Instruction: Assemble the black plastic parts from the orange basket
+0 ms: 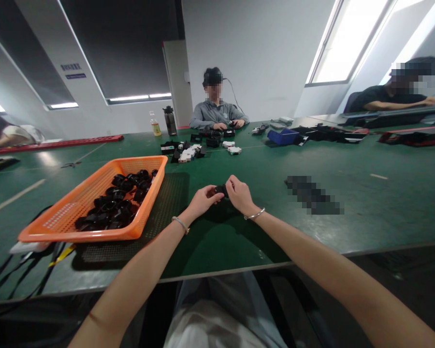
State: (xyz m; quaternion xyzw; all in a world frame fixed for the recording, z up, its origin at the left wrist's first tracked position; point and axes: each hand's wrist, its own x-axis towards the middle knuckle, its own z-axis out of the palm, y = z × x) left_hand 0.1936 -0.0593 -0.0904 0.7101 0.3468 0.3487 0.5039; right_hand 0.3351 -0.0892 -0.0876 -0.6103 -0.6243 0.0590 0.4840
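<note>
Both my hands meet over the green table (268, 227), around a small black part (222, 190). My left hand (203, 200) grips the part from its left side, fingers curled round it. My right hand (239, 193) is closed on the part's right side, covering much of it. The part's exact kind is hard to make out. To the left stands an orange plastic basket (145, 222) with several shiny black rounded parts (112, 203) heaped in it.
A dark flat object (313, 195), pixelated, lies on the right. Black and white parts (188, 152) lie farther back, before a seated person (217, 113). A dark bottle (169, 121) and a blue box (284, 137) stand beyond. Cables (32, 268) run beside the basket.
</note>
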